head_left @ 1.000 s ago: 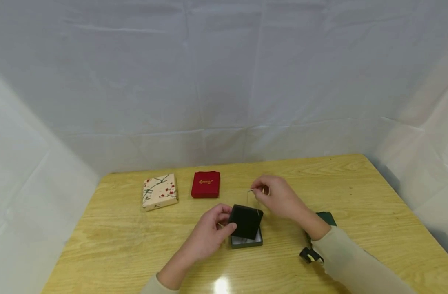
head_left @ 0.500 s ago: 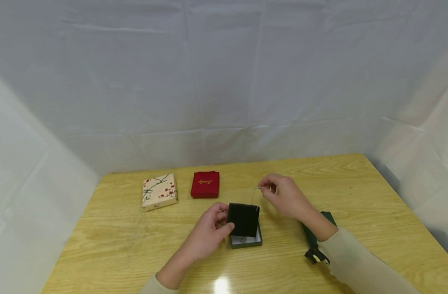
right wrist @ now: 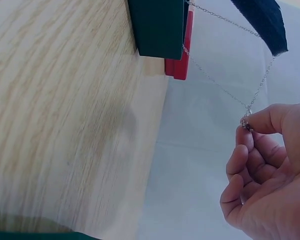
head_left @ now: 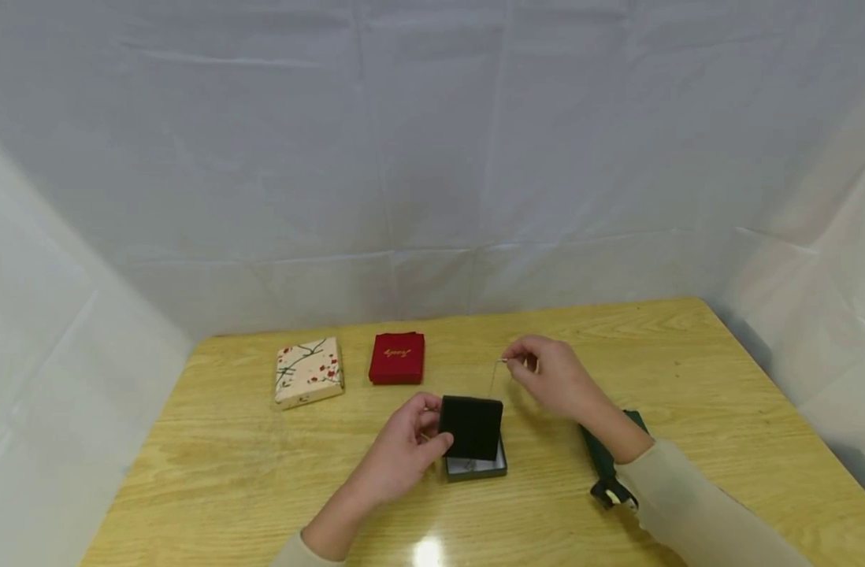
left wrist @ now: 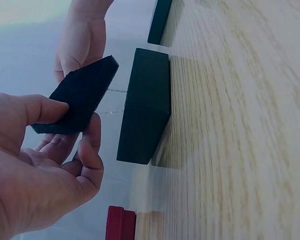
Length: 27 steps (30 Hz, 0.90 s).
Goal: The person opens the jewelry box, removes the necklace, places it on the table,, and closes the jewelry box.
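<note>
In the head view my left hand (head_left: 400, 453) pinches a square black jewelry-box insert pad (head_left: 473, 428) at its left side, thumb on top and fingers beneath. The pad is tilted above a small dark green jewelry box (head_left: 477, 476) with a pale inside. To the right and a little higher, my right hand (head_left: 549, 378) pinches the clasp end of a thin silver necklace (right wrist: 215, 82) between thumb and forefinger. In the right wrist view its chain runs from those fingers to the pad's edge and down to the box. The part inside the box is mostly hidden.
A cream box with floral print (head_left: 309, 372) and a red box with gold lettering (head_left: 397, 358) stand at the back left of the wooden table (head_left: 213, 472). A dark green piece (head_left: 603, 457) and a black item (head_left: 612, 494) lie partly under my right forearm.
My right hand has moved right with the necklace end, mostly in the first half second. The black pad has shifted slightly left and turned straighter. The box has stayed in place.
</note>
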Available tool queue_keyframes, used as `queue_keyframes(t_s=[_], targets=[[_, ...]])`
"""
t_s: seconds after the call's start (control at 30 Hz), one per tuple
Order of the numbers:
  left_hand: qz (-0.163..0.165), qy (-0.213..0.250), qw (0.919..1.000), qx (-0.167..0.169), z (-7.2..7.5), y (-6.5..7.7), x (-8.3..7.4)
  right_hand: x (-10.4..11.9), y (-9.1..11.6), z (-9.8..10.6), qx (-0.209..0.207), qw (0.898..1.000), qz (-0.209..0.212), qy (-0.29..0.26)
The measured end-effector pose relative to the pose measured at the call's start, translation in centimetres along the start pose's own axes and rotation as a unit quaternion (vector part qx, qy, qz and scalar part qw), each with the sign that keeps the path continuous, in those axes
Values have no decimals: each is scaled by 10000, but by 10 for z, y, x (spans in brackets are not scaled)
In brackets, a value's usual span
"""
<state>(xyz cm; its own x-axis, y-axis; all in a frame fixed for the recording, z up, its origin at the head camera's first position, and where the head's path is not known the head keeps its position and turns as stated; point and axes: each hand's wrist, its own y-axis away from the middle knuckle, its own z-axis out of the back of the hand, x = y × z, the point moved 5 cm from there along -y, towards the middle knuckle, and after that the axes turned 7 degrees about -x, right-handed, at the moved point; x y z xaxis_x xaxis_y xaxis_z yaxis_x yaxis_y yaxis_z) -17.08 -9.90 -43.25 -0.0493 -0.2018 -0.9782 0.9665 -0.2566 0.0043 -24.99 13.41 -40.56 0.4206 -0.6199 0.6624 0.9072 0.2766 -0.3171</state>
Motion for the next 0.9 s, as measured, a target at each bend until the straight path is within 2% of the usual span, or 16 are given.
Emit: queue_keyframes(t_s=[0.63, 0.9], targets=[[-70, -98, 9999, -11, 1, 0, 1, 2, -5, 5, -248, 9996, 138, 19], [88, -295, 9993, -219, 3, 0, 2, 6, -4, 12, -380, 9990, 215, -4]])
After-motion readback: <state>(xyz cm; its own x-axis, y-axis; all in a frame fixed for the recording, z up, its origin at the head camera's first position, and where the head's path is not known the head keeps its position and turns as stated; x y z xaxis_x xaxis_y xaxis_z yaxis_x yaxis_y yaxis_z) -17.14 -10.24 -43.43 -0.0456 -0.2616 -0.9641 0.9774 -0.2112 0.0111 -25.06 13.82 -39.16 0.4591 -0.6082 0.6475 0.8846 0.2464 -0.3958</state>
